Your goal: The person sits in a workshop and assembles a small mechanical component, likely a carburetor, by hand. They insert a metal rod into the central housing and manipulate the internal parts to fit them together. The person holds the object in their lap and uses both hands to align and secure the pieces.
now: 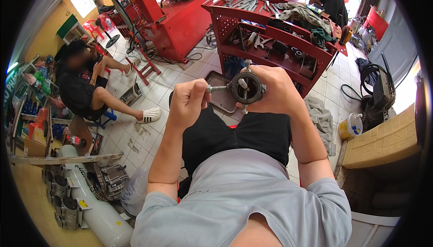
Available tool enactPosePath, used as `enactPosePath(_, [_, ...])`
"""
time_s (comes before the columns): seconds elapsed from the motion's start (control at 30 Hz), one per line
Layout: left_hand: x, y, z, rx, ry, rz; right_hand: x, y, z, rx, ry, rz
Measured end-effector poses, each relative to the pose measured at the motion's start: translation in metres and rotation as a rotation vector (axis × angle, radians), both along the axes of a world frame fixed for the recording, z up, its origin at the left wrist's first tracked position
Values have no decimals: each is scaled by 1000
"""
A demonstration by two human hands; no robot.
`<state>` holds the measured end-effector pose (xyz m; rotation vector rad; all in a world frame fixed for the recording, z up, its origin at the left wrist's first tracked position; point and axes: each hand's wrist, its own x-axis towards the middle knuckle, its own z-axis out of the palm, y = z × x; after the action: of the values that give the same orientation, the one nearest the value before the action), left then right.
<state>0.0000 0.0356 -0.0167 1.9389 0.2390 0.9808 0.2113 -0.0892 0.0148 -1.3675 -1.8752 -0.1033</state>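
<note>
Above my lap I hold up a dark round metal ring (pixel 234 94) with bolts sticking out of it, its open middle turned toward me. My right hand (pixel 280 90) is wrapped round its right side. A long threaded bolt (pixel 218 87) runs out from its left side, and my left hand (pixel 187 101) pinches the outer end between thumb and fingers. Another bolt head (pixel 248 62) stands up at the top, and a short bolt end shows below. Inside the ring a rounded metal tip is visible. My right fingertips are partly hidden behind the ring.
Beyond my knees stands a red tool cart (pixel 270 73) with wrenches and rags. A grey tray (pixel 215 77) lies on the tiled floor. One person (pixel 85 82) sits at left, another (pixel 331 3) at far right. Near my right are a grey cloth (pixel 319 120) and a bucket (pixel 349 127).
</note>
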Motion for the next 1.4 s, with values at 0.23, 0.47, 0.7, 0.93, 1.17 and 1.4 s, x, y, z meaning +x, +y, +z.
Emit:
enactPosePath(0.23, [1,-1,1,62,43,24,3,0,-1,-1,-6,-5])
enactPosePath(0.47, [5,-5,3,75,-39,27,3,0,-1,-4,-26,-9])
enactPosePath(0.7, [5,-2,4,14,-62,-69,1,1,-1,4,7,4])
enactPosePath(0.93, [4,2,1,23,8,-17,4,0,-1,4,2,-13])
enactPosePath(1.17, [4,-3,3,82,-28,57,4,0,0,5,9,1])
enactPosePath(1.4, [9,-9,4,115,-90,126,4,-1,0,-21,16,-8])
